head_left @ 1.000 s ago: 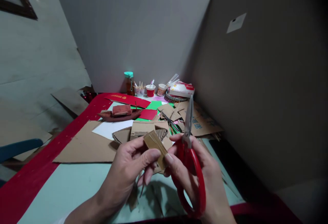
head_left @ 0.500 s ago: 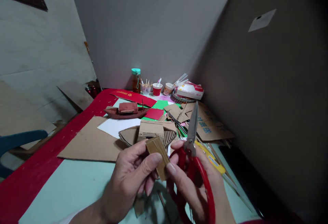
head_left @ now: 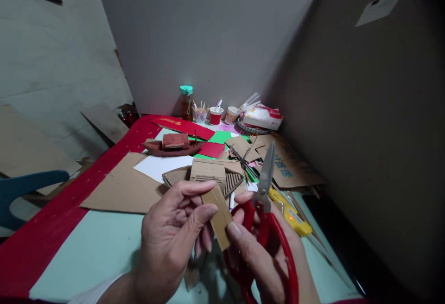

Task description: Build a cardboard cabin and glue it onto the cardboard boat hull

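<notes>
Between both hands is a small rectangular cardboard strip (head_left: 218,218), tilted and creased along its length. My left hand (head_left: 174,239) pinches its upper left edge between thumb and fingers. My right hand (head_left: 264,253) has the thumb on the strip's lower right edge and also carries red-handled scissors (head_left: 267,174), blades pointing up and closed together. Just behind the strip sits a cardboard boat model (head_left: 207,170) with a box-like cabin and ribbed ends, its near side partly hidden by my fingers. Farther back stands a reddish-brown boat model (head_left: 174,145) with a cabin.
A large cardboard sheet (head_left: 121,188) and white paper (head_left: 149,167) lie left of centre. Cardboard scraps (head_left: 292,165) and a yellow glue gun or cutter-like tool (head_left: 290,211) are at the right. A bottle (head_left: 187,102), cups (head_left: 216,116) and a tissue pack (head_left: 262,117) line the back.
My left index finger has stretched out along the strip's top end. The strip has turned slightly and sits a little farther right, and the whole view has shifted slightly.
</notes>
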The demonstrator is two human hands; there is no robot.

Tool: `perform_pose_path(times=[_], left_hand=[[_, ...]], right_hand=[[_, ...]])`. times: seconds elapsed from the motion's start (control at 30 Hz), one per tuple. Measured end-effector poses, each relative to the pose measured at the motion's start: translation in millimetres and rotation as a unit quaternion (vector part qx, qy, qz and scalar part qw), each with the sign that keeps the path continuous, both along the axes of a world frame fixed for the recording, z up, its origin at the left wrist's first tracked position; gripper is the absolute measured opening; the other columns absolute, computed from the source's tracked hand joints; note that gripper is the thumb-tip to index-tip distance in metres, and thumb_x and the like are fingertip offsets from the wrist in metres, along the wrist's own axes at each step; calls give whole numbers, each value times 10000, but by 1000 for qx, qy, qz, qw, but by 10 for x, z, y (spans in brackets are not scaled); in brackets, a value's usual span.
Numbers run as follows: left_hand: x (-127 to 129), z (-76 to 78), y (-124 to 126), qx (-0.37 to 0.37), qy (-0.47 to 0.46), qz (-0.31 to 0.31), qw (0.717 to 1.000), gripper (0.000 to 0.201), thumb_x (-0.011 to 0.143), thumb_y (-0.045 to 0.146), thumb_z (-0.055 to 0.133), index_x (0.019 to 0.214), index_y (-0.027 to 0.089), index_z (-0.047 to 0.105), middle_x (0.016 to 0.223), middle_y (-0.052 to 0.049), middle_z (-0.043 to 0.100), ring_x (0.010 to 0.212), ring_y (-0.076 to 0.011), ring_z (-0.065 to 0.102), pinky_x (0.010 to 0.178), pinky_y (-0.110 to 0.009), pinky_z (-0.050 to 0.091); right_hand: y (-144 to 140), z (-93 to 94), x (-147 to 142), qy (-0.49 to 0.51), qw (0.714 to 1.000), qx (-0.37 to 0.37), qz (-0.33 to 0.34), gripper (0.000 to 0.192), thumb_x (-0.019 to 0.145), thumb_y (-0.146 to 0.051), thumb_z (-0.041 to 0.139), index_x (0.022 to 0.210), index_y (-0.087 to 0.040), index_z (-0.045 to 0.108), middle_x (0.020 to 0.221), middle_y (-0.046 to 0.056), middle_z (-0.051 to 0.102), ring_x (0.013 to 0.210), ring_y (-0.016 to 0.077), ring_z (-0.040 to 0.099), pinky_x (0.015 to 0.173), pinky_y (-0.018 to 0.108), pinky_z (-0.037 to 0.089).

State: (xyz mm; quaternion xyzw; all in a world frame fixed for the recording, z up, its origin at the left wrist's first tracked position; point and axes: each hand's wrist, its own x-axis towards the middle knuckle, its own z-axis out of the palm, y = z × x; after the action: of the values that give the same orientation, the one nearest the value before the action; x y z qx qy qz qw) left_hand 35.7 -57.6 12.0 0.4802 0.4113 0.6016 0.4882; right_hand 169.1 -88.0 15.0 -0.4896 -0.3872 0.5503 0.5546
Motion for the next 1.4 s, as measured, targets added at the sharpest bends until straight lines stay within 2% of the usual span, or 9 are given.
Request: perform_pose_path(times=[0.2, 0.37, 0.63, 0.77, 0.9, 1.03, 1.13, 1.27, 1.4], left_hand=[[7, -19, -3, -7, -3, 4, 1000, 194, 817, 334, 774, 971, 252, 689, 581, 61, 631, 359, -93, 566, 338, -171, 424], [-4, -23, 59, -8, -13, -39, 999, 241, 825, 381, 766, 977, 234, 650, 588, 41, 667, 345, -133, 592, 301, -201, 465], [27, -75, 44, 38, 11, -1, 999, 186, 872, 322, 723, 1024, 259, 636, 831, 22, 694, 432, -100, 595, 338, -205, 510], [40, -66, 32, 72, -25, -25, 997, 314, 868, 239, 726, 1137, 306, 579, 920, 33, 680, 527, -98, 605, 401, -191, 528], [-3, -41, 111, -14, -50, -97, 994, 436, 840, 204, 761, 1199, 292, 530, 954, 28, 677, 588, -85, 603, 454, -160, 520], [-46, -28, 199, -128, -115, -186, 967, 262, 817, 182, 773, 1043, 189, 641, 894, 4, 672, 614, -58, 542, 506, -123, 481], [-66, -15, 196, -171, -129, -239, 947, 200, 850, 233, 735, 1038, 171, 709, 783, -3, 651, 552, -62, 509, 452, -131, 456], [-102, 15, 153, -148, -121, -221, 956, 171, 820, 248, 765, 978, 184, 767, 696, 4, 650, 477, -71, 536, 372, -128, 455], [-140, 43, 151, -122, -127, -186, 967, 167, 776, 221, 803, 940, 195, 791, 657, 10, 651, 448, -79, 556, 335, -125, 466]], right_hand=[[-17, 47, -86, 8, 999, 19, -38, 380, 767, -424, 830, 1018, -267, 592, 703, -63, 609, 524, 85, 534, 483, 189, 433], [-40, 57, -128, -14, 996, 74, -54, 327, 835, -428, 777, 1032, -280, 562, 694, -78, 595, 519, 83, 578, 550, 199, 504], [54, -60, -62, -22, 993, 119, 2, 259, 907, -346, 724, 1057, -277, 525, 731, -76, 634, 547, 74, 629, 548, 162, 528], [103, -47, -51, -14, 991, 130, -11, 247, 897, -300, 727, 1035, -257, 528, 699, -89, 613, 500, 53, 579, 517, 144, 502], [126, -5, 5, -4, 993, 113, 16, 327, 837, -219, 776, 1041, -242, 521, 712, -93, 608, 557, 63, 585, 549, 151, 486], [107, -7, 71, -17, 994, 105, 32, 364, 807, -153, 794, 1049, -247, 538, 732, -99, 613, 579, 54, 558, 552, 138, 449], [89, -8, 66, -24, 992, 115, 36, 343, 808, -165, 795, 1027, -259, 549, 754, -89, 635, 616, 78, 617, 588, 161, 495], [86, 33, 83, -35, 991, 117, 48, 266, 867, -282, 754, 1029, -261, 544, 750, -72, 626, 576, 81, 579, 547, 170, 481], [30, 94, 289, -114, 986, 98, 72, 302, 801, -352, 815, 1005, -281, 603, 701, -70, 529, 588, 98, 489, 535, 179, 437]])
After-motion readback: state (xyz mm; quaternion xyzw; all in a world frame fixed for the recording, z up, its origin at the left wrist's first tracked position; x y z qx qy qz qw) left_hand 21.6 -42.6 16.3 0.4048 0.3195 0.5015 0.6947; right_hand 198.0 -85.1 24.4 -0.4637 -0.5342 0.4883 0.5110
